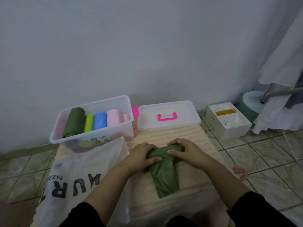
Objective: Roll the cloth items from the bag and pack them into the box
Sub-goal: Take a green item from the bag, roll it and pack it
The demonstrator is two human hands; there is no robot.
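A green cloth (165, 176) lies on a peach ribbed mat (167, 133), its far end partly rolled up. My left hand (141, 157) and my right hand (185, 150) both grip the rolled end, fingers curled over it and thumbs pressed on top. The clear plastic box (101, 136) stands at the back left and holds several rolled cloths: dark green (74, 122), lime (89, 122), blue (100, 120) and pink (114, 116). A white plastic bag (73, 176) with dark lettering lies flat on the left, partly under the box.
The box's clear lid (168, 126) with a pink handle lies behind the mat. A white carton (227, 122) stands on the tiled floor at right, next to a round stand base (250, 104) and hanging white fabric (285, 71). A wall rises close behind.
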